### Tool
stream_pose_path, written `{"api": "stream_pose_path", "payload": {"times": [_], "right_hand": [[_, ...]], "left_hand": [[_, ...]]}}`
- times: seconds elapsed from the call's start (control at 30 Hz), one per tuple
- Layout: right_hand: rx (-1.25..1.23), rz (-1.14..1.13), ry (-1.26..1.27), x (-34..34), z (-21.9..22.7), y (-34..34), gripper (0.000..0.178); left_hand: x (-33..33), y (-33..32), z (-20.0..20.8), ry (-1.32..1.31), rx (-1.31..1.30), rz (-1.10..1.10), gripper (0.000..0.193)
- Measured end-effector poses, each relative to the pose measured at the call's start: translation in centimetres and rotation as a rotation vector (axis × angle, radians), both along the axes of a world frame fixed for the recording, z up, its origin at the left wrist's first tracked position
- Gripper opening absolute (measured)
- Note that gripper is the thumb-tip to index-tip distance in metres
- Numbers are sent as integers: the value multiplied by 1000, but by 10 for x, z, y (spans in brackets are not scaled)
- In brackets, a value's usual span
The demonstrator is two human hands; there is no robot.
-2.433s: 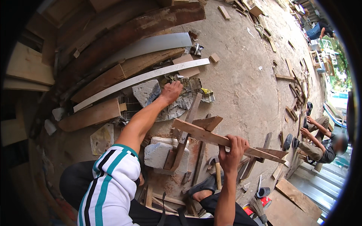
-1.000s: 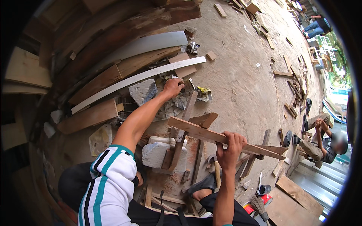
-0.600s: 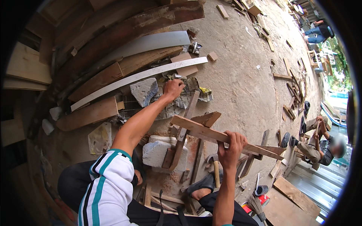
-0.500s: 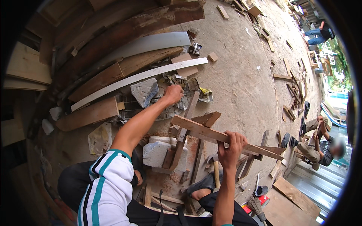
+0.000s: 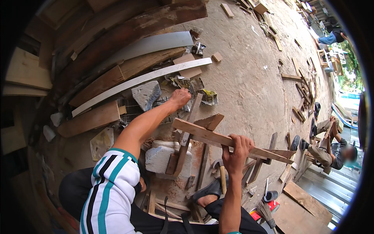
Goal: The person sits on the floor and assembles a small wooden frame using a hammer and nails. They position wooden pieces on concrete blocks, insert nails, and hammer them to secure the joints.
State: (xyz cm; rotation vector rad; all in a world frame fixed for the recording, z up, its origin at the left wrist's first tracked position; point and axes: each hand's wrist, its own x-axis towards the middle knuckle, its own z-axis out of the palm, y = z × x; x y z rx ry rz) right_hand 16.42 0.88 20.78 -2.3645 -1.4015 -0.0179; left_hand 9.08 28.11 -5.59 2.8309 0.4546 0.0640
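Note:
My right hand (image 5: 238, 152) grips a brown wooden plank (image 5: 206, 134) of a frame of nailed strips, its fingers wrapped over the plank. The frame has crossed legs, one of them a wooden strip (image 5: 186, 142) that leans near white stone blocks (image 5: 159, 159). My left hand (image 5: 180, 98) reaches forward over crumpled newspaper (image 5: 163, 102) on the ground, next to a grey-white stone chunk (image 5: 147, 96). Its fingers are curled and pressed together; whatever they hold is too small or hidden. A yellow-and-black crumpled wrapper (image 5: 210, 97) lies just right of it.
A long white strip (image 5: 144, 84) and stacked boards (image 5: 152, 23) lie at the left. Near my foot is a hammer (image 5: 223, 177). At lower right are a brush (image 5: 265, 210), an open can (image 5: 270, 196) and a flat board (image 5: 307, 201). Another person (image 5: 339, 154) sits at far right.
My left hand has shifted slightly to the right over the crumpled newspaper. My right hand keeps its hold on the plank; the whole view has shifted a little.

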Motion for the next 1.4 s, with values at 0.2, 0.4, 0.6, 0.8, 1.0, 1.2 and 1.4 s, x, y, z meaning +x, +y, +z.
{"api": "stream_pose_path", "payload": {"times": [0.2, 0.4, 0.6, 0.8, 1.0, 1.2, 1.4], "right_hand": [[11, -6, 6, 2, -2, -1, 33], [22, 3, 11, 2, -2, -1, 35], [9, -6, 10, 3, -4, -2, 34], [19, -6, 4, 3, -4, 1, 31], [17, -9, 1, 0, -3, -2, 30], [6, 1, 5, 0, -3, 2, 30], [7, 3, -10, 2, -6, 1, 31]], "left_hand": [[2, 0, -5, -11, -9, 9, 13], [3, 20, 4, 86, -151, -13, 15], [-2, 31, 27, 40, -513, 177, 22], [-7, 21, 15, 75, -623, 306, 28], [14, -3, 12, 31, -607, 554, 23], [21, -14, -10, -26, -515, 687, 31], [36, -19, -3, 107, -415, 639, 27]]}}
